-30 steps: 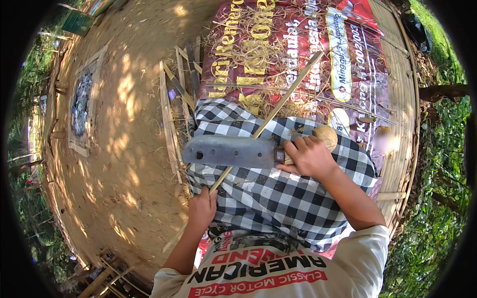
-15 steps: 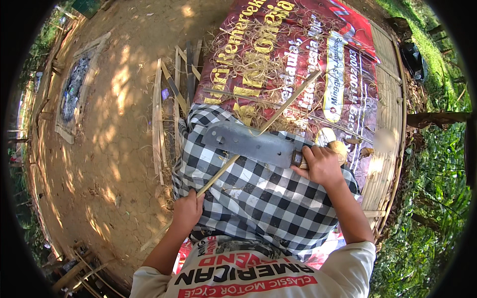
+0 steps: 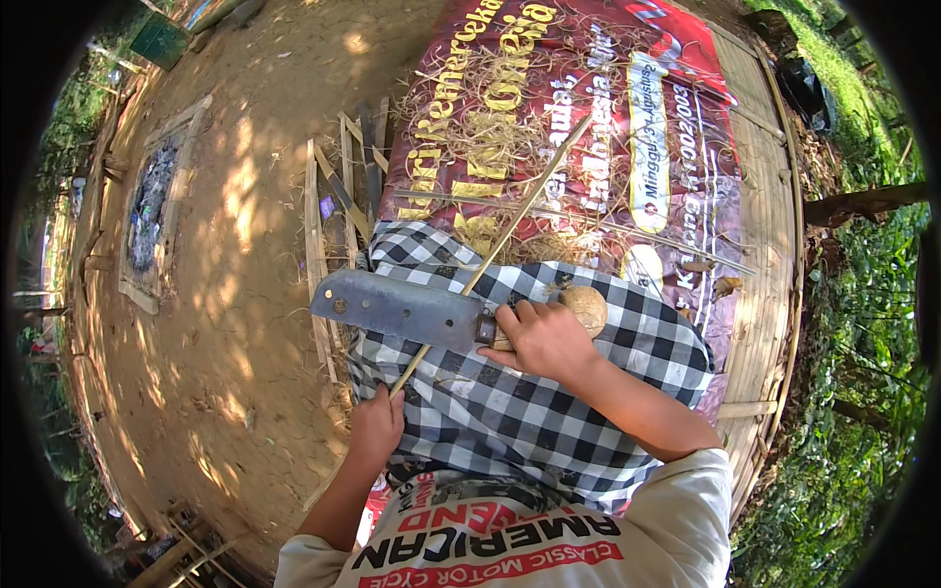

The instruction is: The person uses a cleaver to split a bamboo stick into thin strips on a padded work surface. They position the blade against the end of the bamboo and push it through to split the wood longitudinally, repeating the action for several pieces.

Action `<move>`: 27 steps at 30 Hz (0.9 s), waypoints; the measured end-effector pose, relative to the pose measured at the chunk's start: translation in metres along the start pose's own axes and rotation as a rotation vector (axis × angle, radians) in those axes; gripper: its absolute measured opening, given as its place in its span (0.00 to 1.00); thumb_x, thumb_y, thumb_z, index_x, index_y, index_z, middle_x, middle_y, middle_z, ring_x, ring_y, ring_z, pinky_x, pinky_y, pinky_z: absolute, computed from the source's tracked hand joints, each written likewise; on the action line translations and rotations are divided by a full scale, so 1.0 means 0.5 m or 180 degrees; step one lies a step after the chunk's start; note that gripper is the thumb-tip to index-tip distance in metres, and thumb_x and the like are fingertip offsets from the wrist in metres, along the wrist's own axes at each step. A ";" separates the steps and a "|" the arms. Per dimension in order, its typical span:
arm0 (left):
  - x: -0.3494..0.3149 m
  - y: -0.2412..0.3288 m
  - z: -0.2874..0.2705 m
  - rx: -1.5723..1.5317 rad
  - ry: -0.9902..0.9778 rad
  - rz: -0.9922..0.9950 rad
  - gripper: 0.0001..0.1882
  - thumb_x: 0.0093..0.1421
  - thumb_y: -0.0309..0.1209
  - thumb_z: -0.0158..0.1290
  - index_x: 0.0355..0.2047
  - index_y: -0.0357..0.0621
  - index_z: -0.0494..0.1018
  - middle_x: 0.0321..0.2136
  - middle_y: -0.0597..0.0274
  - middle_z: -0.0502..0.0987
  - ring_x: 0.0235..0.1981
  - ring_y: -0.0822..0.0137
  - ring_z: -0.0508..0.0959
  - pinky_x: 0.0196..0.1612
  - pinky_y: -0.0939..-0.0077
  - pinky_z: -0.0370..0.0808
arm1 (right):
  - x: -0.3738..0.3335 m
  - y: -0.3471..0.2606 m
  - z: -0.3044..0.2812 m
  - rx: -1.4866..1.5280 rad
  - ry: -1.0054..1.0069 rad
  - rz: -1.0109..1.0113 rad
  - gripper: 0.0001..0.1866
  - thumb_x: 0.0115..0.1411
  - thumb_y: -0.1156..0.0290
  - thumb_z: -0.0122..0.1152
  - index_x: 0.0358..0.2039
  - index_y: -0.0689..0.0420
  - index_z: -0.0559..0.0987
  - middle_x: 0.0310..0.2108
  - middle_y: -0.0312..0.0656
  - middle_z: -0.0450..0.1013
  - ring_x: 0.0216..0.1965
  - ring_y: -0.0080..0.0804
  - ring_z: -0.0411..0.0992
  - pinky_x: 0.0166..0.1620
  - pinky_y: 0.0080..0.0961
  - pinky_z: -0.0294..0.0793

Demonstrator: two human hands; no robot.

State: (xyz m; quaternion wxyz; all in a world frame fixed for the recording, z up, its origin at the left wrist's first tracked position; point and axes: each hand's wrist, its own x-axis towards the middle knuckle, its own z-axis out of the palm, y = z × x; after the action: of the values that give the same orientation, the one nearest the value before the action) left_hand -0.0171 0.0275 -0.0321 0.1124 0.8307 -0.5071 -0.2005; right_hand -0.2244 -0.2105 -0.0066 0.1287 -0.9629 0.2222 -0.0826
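My right hand (image 3: 544, 338) is closed round the wooden handle of a broad dark machete (image 3: 402, 312), whose blade points left across my lap. The handle ends in a rounded, pale wooden knob (image 3: 584, 309). Beneath the blade, a thin bamboo strip (image 3: 534, 196) runs slantwise from lower left to upper right. My left hand (image 3: 377, 421) grips this strip below the blade, beside my left thigh. The blade hides a short length of the strip where they cross. A black-and-white checked cloth (image 3: 529, 402) covers my legs under both.
A red printed banner (image 3: 725, 186), strewn with curly shavings (image 3: 490, 127), covers a slatted bamboo platform (image 3: 760, 216). Split bamboo pieces (image 3: 314, 216) lie on the dirt ground at left. Farther left is a framed ash pit (image 3: 191, 127). Green plants (image 3: 843, 412) grow at right.
The machete has moved left and closer to my body along the strip, with my right hand moving the same way. My left hand still grips the strip in nearly the same place.
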 end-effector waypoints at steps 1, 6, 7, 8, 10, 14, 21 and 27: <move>-0.002 -0.001 0.000 0.0013 0.0029 0.0002 0.16 0.65 0.37 0.48 0.27 0.36 0.68 0.12 0.44 0.71 0.16 0.42 0.75 0.21 0.51 0.71 | 0.007 0.010 -0.003 -0.0087 0.0064 -0.0091 0.28 0.54 0.40 0.61 0.30 0.57 0.71 0.19 0.40 0.67 0.20 0.37 0.73 0.25 0.31 0.72; -0.002 -0.013 0.001 0.0028 -0.0100 -0.0071 0.17 0.65 0.38 0.48 0.26 0.37 0.68 0.12 0.44 0.71 0.17 0.42 0.76 0.21 0.51 0.72 | -0.018 0.174 -0.054 -0.0715 0.0452 0.0045 0.29 0.53 0.39 0.61 0.27 0.56 0.71 0.19 0.41 0.68 0.20 0.36 0.72 0.28 0.33 0.72; 0.008 -0.011 0.000 0.0066 -0.0127 -0.0039 0.17 0.65 0.38 0.48 0.26 0.37 0.68 0.12 0.44 0.72 0.17 0.42 0.76 0.21 0.51 0.72 | -0.027 0.192 -0.057 -0.0853 0.0515 0.0096 0.29 0.53 0.39 0.61 0.27 0.56 0.71 0.19 0.41 0.68 0.20 0.36 0.72 0.28 0.32 0.72; 0.012 -0.009 0.000 0.0105 -0.0154 -0.0006 0.17 0.65 0.39 0.48 0.26 0.37 0.67 0.12 0.44 0.72 0.17 0.42 0.76 0.21 0.51 0.72 | -0.033 0.197 -0.053 -0.0803 0.0455 0.0094 0.29 0.53 0.39 0.61 0.28 0.56 0.71 0.19 0.41 0.68 0.20 0.36 0.72 0.28 0.33 0.72; 0.003 -0.017 0.000 0.0082 -0.0197 -0.0043 0.17 0.65 0.39 0.48 0.25 0.38 0.67 0.12 0.45 0.72 0.17 0.42 0.76 0.21 0.51 0.72 | -0.042 0.197 -0.049 -0.0705 0.0352 0.0106 0.28 0.53 0.39 0.60 0.28 0.56 0.72 0.19 0.41 0.68 0.21 0.37 0.72 0.28 0.33 0.72; 0.004 -0.018 0.005 0.0076 -0.0133 -0.0031 0.18 0.65 0.40 0.49 0.25 0.38 0.67 0.11 0.45 0.71 0.16 0.42 0.76 0.21 0.50 0.72 | -0.028 0.172 -0.039 -0.0536 0.0475 0.0242 0.29 0.53 0.39 0.61 0.29 0.57 0.72 0.18 0.39 0.67 0.21 0.37 0.73 0.27 0.34 0.72; 0.009 -0.013 -0.001 0.0080 -0.0150 0.0056 0.17 0.65 0.38 0.48 0.25 0.36 0.68 0.11 0.44 0.71 0.16 0.41 0.75 0.21 0.50 0.72 | -0.017 0.119 -0.059 -0.0353 0.0455 0.0129 0.30 0.55 0.38 0.58 0.29 0.58 0.72 0.18 0.41 0.69 0.16 0.38 0.72 0.22 0.33 0.72; 0.009 -0.017 0.003 -0.0062 -0.0099 0.0081 0.18 0.65 0.38 0.48 0.27 0.34 0.70 0.12 0.43 0.71 0.17 0.41 0.76 0.22 0.51 0.72 | -0.007 0.048 -0.014 -0.0128 0.0158 -0.0278 0.29 0.56 0.40 0.58 0.28 0.58 0.71 0.18 0.43 0.69 0.18 0.39 0.72 0.24 0.34 0.72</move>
State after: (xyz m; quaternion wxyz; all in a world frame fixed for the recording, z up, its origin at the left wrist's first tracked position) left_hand -0.0092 0.0274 -0.0379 0.1151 0.8198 -0.5173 -0.2168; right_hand -0.2389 -0.2311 -0.0073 0.1000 -0.9718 0.1847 -0.1075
